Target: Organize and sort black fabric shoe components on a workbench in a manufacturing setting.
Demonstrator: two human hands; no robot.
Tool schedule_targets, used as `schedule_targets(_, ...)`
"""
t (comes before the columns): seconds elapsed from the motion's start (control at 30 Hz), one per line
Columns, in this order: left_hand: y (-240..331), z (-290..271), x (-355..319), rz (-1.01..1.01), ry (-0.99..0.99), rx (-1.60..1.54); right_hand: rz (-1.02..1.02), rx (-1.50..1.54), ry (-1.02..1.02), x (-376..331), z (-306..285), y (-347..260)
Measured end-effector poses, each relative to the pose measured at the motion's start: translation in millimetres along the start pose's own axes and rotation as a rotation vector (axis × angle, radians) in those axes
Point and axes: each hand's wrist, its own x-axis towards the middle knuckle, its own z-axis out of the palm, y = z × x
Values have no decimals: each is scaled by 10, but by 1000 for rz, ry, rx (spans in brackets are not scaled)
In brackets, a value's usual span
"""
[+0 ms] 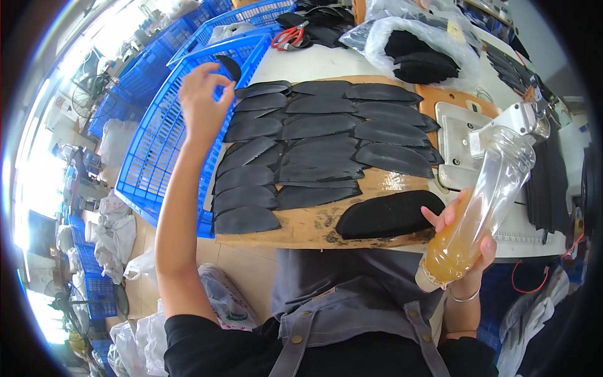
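My left hand [202, 103] is raised over the blue plastic crate [169, 135] at the left, pinching a small curved black piece [230, 68] between thumb and fingers. In my right hand [448, 215] is a clear plastic bottle [461, 242] of yellowish liquid, slanted with its pale capped end down toward me. Several thin black leaf-shaped pieces [317, 154] lie in overlapping columns on a brown board [383, 182]. Nearest the right hand, a larger fuzzy black piece [386, 215] rests by the board's front edge.
A sewing machine [505, 122] stands at the right, with black strips [546, 188] hanging beside it. Red-handled scissors [292, 38] and a clear bag [392, 34] of black pieces sit at the back. Several blue crates [151, 60] and white bags [151, 339] are on the left.
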Motion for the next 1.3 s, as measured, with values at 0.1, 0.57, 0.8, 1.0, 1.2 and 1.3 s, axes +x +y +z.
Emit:
schedule_targets(0.1,-224,332,-276,190,-108,133,3,-22,26,-11,45,2)
schedule_targets(0.57,-335,548,-468,-145,-469,-177,-15,-56,-5,27,57,22)
schedule_targets(0.8,-508,615,-438,-327,-557,-273,-38,-137,-6,-13,146,2)
schedule_targets(1.0,-359,407,-465,-286,-458,-207,-29,-111,-64,-33,147,-15)
schedule_targets(1.2,1081,-371,-617,80,-246,-459,-263,-335,-45,110,213,-84)
schedule_targets(1.3,1531,-523,-1107,212,-228,-657,-364,-393,-85,278,451,-38)
